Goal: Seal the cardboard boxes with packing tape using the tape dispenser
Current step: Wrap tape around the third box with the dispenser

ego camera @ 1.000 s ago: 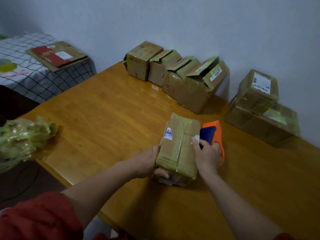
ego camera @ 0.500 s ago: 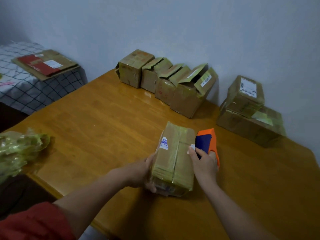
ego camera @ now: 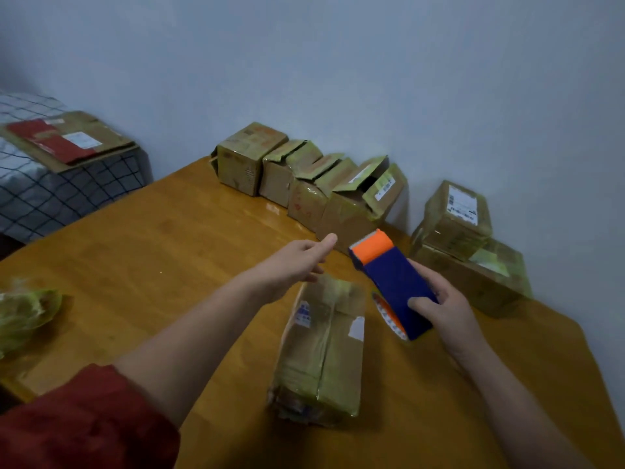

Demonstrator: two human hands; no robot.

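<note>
Holding the tape dispenser (ego camera: pixel 392 282) up off the counter (ego camera: pixel 169 265), I have my right hand (ego camera: pixel 443 309) clamped on its blue body, thumb across the top face and fingers (ego camera: pixel 426 277) curled round the far side. Its orange end points away from me, toward the wall. The dispenser hangs just to the right of the taped box (ego camera: pixel 324 350), which lies flat on the counter between my forearms, long side running away from me, with a strip of tape down its middle seam.

My left hand (ego camera: pixel 297 262) reaches forward above the far end of that box, thumb stuck out, the other fingers loosely curled and gripping nothing.

Against the wall stands a row of four boxes (ego camera: pixel 304 177); the leftmost is closed and the other three have their flaps up. To the right, a labelled box (ego camera: pixel 456 214) sits on top of a larger one (ego camera: pixel 490 275). A wad of green plastic (ego camera: pixel 23 313) rests at the counter's left edge.
</note>
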